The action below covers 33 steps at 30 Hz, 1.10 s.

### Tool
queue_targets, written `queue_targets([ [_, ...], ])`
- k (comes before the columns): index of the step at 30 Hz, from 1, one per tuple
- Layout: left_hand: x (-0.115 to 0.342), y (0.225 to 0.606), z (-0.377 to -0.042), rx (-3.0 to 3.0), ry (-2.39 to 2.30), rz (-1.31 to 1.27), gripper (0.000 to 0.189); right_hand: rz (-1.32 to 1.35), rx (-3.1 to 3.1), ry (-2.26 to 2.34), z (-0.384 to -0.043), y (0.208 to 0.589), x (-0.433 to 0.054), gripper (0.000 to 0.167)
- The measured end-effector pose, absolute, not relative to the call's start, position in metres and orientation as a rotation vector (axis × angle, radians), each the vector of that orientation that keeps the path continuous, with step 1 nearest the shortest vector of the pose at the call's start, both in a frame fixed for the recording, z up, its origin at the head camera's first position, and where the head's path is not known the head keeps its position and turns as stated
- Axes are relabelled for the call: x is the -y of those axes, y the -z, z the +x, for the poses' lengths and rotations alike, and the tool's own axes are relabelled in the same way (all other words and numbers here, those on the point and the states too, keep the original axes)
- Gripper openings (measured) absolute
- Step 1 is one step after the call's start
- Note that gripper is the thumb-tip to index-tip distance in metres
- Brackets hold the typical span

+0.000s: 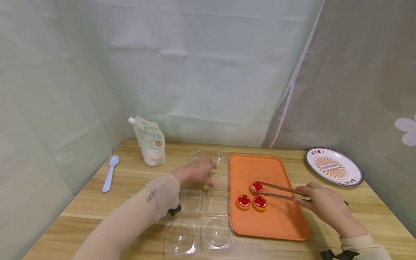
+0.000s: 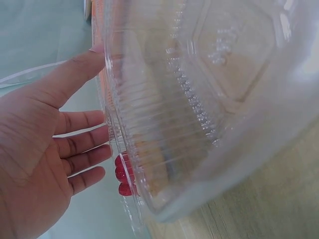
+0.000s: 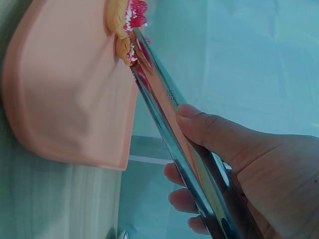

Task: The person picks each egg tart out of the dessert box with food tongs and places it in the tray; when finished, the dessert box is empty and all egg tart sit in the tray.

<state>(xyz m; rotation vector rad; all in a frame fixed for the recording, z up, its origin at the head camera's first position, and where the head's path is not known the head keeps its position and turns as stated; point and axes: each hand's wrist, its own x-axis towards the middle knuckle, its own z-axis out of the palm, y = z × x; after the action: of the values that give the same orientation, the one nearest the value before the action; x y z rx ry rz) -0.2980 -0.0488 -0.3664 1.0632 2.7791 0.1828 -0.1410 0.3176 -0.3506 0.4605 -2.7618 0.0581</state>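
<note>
My right hand (image 1: 329, 207) grips a pair of metal tongs (image 3: 168, 117). The tongs' tips lie on either side of a tart (image 1: 256, 186) topped with red fruit and white cream, on the orange tray (image 1: 269, 225). Closer to me on that tray sit two similar tarts, one left (image 1: 243, 202) and one right (image 1: 260, 203). My left hand (image 1: 199, 170) is over the far part of the clear plastic containers (image 1: 218, 202), palm down. In the left wrist view its fingers are extended and spread, with the fingertips right at a clear plastic wall (image 2: 149, 99).
Clear domed lids (image 1: 181, 238) lie at the table's near side, left of the tray. A white spouted pouch (image 1: 150, 142) stands at the back left, a pale blue spoon (image 1: 110, 174) beside it. At the right rear is a patterned plate (image 1: 352, 169). Curtains hang behind the table.
</note>
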Motion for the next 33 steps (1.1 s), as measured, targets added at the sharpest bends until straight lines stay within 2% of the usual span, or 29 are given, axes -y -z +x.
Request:
queue_targets([
  [21, 0.053, 0.362, -0.296, -2.791, -0.184, 1.062, 0.079, 0.429, 2.798, -0.130, -0.134, 0.354, -0.324, 0.031],
  [33, 0.088, 0.356, -0.293, -2.857, -0.411, 1.056, 0.075, 0.416, 2.719, -0.207, -0.131, 0.353, -0.324, 0.033],
])
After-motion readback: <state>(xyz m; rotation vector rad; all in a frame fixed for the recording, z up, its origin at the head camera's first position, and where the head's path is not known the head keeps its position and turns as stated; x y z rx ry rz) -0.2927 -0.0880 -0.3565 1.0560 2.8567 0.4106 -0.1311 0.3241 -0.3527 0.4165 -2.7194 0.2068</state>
